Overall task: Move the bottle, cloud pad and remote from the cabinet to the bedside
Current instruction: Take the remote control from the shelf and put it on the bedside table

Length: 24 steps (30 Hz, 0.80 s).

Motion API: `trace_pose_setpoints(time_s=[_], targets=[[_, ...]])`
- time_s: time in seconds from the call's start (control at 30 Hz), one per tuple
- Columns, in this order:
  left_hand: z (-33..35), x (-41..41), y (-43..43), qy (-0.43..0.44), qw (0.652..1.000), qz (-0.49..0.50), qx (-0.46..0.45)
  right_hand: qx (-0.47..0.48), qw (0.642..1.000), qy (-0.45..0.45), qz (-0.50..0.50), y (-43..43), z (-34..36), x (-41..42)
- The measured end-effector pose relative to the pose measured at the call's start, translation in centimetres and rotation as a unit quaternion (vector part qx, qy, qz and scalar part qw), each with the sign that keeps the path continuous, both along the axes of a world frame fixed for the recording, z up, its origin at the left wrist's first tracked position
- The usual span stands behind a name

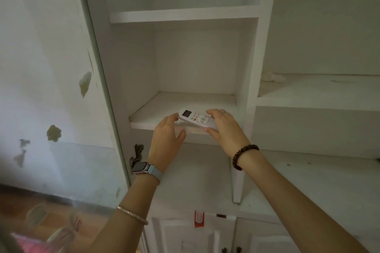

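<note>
white painted wood all round here, a tall cabinet (185,15) with open cubbies, and both arms are up at the middle one. the remote (196,118), white with a small dark screen and orange and grey buttons, lies crosswise at the front lip of that shelf (156,109), screen end to the left, button face up and tipped a little toward us. whether its underside touches the board, i cannot tell from here.

the right hand (226,129) has it: fingers curled over the far edge, thumb tucked under the near edge, a firm pinch on the right-hand end. there is a ring (223,112) on one finger and a dark bead bracelet (242,155) at the wrist.

the left hand (166,139) comes up from below, fingers fairly straight with their tips against the screen end, thumb spread wide and off the remote. touching, not gripping. a watch (140,167) on a pale blue strap sits on that wrist, and a thin silver bangle (131,214) further down the forearm.

to the left, a glass door (61,88) hangs open, blotched with patches. on the far right shelf, at the back, lies a crumpled white scrap (272,77). low down, near us, a small red and white piece (199,219) sits at the top of the lower doors (185,236).
</note>
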<state>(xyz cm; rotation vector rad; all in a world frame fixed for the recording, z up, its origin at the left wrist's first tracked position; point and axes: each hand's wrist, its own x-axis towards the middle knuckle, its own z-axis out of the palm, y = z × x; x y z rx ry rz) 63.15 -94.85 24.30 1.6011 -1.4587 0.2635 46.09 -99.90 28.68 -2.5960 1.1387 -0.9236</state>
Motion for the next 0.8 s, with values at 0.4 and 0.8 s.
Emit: trace_pose_setpoints(time_s=[0.4, 0.8], targets=[[-5.7, -0.9, 8.6, 0.043, 0.999, 0.011, 0.019, 0.020, 0.999, 0.031, 0.035, 7.4, -5.2, -1.2], [-15.6, -5.7, 18.5, 0.145, 0.974, 0.144, 0.098, 0.094, 0.972, 0.121, 0.179, 11.5, -14.3, -2.8]])
